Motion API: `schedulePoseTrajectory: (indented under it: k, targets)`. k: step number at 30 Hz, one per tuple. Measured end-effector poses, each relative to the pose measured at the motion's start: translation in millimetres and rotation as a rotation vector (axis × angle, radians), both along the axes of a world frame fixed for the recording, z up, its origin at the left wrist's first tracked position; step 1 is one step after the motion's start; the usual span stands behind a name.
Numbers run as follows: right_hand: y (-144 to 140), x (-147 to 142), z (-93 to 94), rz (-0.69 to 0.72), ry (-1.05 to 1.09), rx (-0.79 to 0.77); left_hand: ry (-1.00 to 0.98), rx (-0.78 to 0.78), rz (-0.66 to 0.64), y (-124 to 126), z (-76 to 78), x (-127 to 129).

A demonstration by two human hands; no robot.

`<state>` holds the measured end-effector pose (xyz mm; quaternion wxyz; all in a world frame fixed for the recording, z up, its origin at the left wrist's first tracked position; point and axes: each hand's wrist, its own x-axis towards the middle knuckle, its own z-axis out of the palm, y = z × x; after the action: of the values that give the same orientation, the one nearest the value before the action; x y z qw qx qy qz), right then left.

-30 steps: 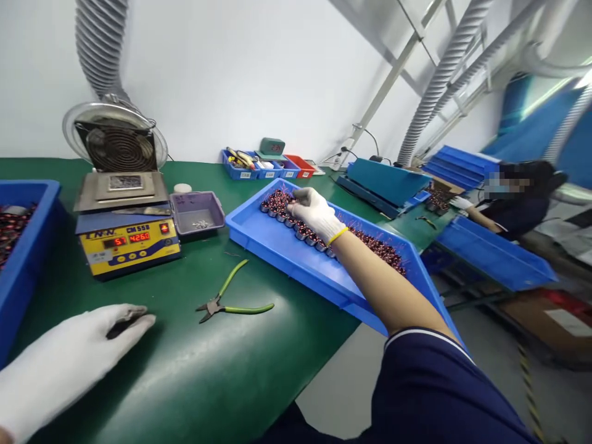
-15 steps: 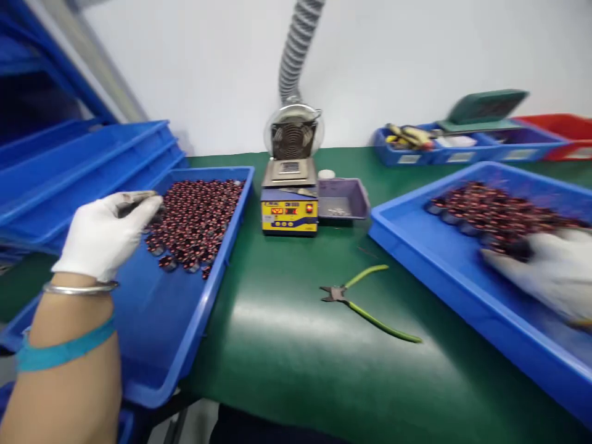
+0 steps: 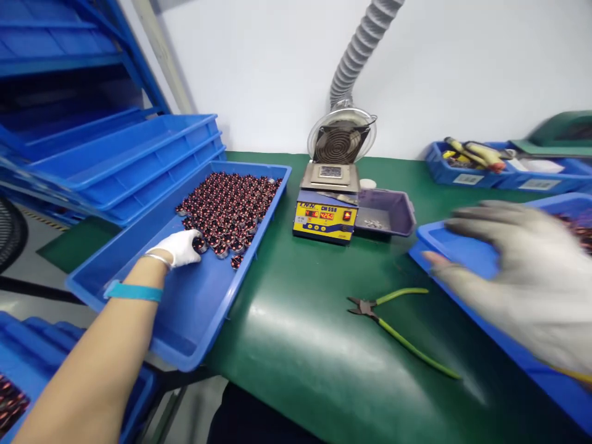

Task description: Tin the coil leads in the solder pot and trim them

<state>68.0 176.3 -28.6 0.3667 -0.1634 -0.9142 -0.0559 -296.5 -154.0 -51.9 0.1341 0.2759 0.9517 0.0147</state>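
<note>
My left hand (image 3: 180, 248), in a white glove, reaches into the left blue tray (image 3: 192, 345). Its fingers are closed round a small black, copper-wound coil (image 3: 199, 245) at the near edge of a packed group of similar coils (image 3: 231, 206). My right hand (image 3: 522, 277), gloved and smeared by motion, is over the near left corner of the right blue tray (image 3: 428, 233). Its thumb and fingers are spread, with nothing seen between them. More coils (image 3: 578, 231) in that tray are partly hidden behind the right hand.
Green-handled cutters (image 3: 370, 308) lie open on the green table (image 3: 287, 345). A yellow-fronted solder pot (image 3: 326, 216) stands behind, under a grey duct hose (image 3: 361, 52), beside a purple bin (image 3: 391, 209). Stacked blue trays (image 3: 139, 160) are at left, small bins (image 3: 467, 179) at back right.
My left hand has come down to the coils at the group's near edge. My right hand has lifted from the right tray's coils and moved left, fingers spreading. The view has turned left.
</note>
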Motion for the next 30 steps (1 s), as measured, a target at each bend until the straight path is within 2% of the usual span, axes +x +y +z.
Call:
schedulePoseTrajectory:
  k: [2, 4, 7, 10, 12, 14, 17, 19, 21, 24, 28, 30]
  targets:
    - [-31, -31, 4.9, 0.252, 0.054, 0.02, 0.014, 0.034, 0.023, 3, -2.8, 2]
    - [-55, -56, 0.2, 0.483, 0.09, -0.018, 0.011, 0.083, 0.047, 3, -0.8, 5]
    - [-83, -80, -18.0, 0.642, 0.093, -0.163, -0.005, 0.178, 0.1, -3, 11.3, 12]
    - [-109, -85, -37.1, 0.678, 0.105, -0.391, -0.02, 0.334, 0.156, -4, 27.4, 27]
    - [-125, -82, -45.2, 0.65, 0.102, -0.55, -0.075, 0.468, 0.136, 7, 33.9, 49]
    - [-136, -80, -48.9, 0.59, 0.107, -0.7, -0.184, 0.59, 0.06, 31, 34.8, 79]
    - [-143, -84, -51.8, 0.485, 0.192, -0.905, -0.402, 0.733, -0.035, 80, 29.5, 130]
    - [-139, -89, -56.0, 0.409, 0.286, -1.023, -0.389, 0.752, -0.076, 110, 24.9, 158]
    - [-130, -93, -61.7, 0.322, 0.37, -1.127, -0.342, 0.751, -0.138, 132, 20.2, 175]
    - [-113, -96, -67.4, 0.315, 0.428, -1.327, -0.388, 0.737, -0.224, 147, 13.6, 181]
    - [-96, -95, -65.4, 0.545, 0.407, -1.709, -0.369, 0.727, -0.185, 139, 8.0, 172]
    - [-91, -94, -62.9, 0.663, 0.342, -1.831, -0.443, 0.767, -0.207, 133, 5.9, 170]
